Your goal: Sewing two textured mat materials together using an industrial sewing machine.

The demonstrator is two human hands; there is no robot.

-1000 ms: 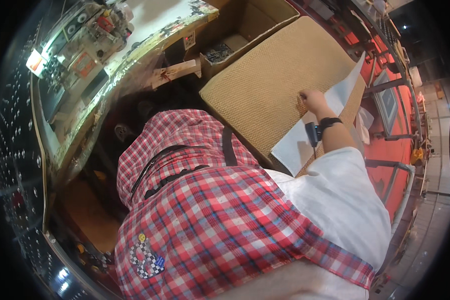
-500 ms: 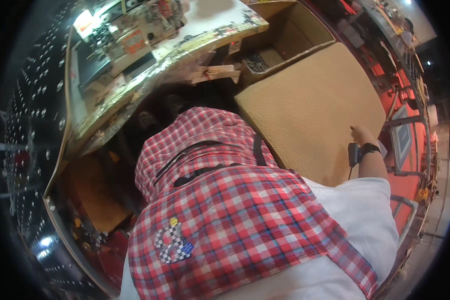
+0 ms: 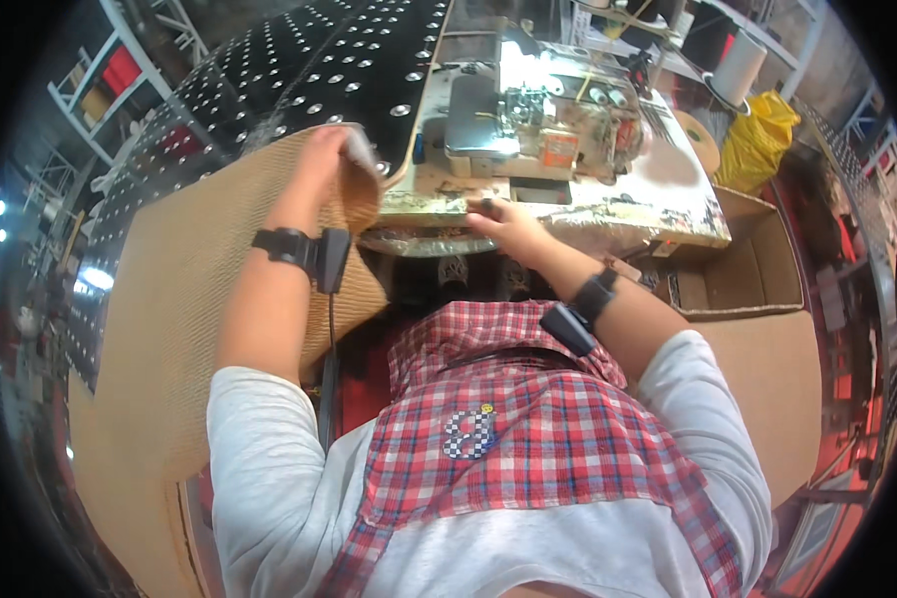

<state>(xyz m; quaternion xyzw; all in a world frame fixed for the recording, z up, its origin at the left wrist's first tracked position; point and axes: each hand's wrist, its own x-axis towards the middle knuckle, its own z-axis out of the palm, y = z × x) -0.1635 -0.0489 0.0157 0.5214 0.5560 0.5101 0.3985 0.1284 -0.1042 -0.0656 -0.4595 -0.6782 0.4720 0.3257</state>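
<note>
At the upper left, my left hand [image 3: 321, 159] is closed at the top edge of a large brown corrugated cardboard sheet [image 3: 199, 249]. The sheet curls beside the fingers, where a pale grey edge shows; the fingertips are partly hidden. My right hand [image 3: 513, 231] is at the front edge of the sewing table [image 3: 439, 199], its fingers drawn together. A small dark thing shows at those fingertips, too small to name. Just beyond the right hand stands a sewing machine [image 3: 593, 135] with its lamp lit.
An open cardboard box [image 3: 757, 254] stands to the right, with a brown flap [image 3: 752, 389] on my side. Behind it hangs a yellow bag [image 3: 759, 140], near a white thread cone [image 3: 738, 70]. A black studded surface [image 3: 339, 75] adjoins the table's left.
The view has swung to the left. My left hand has come into sight at the cardboard sheet. My right hand has left the cardboard on the right for the table's front edge.
</note>
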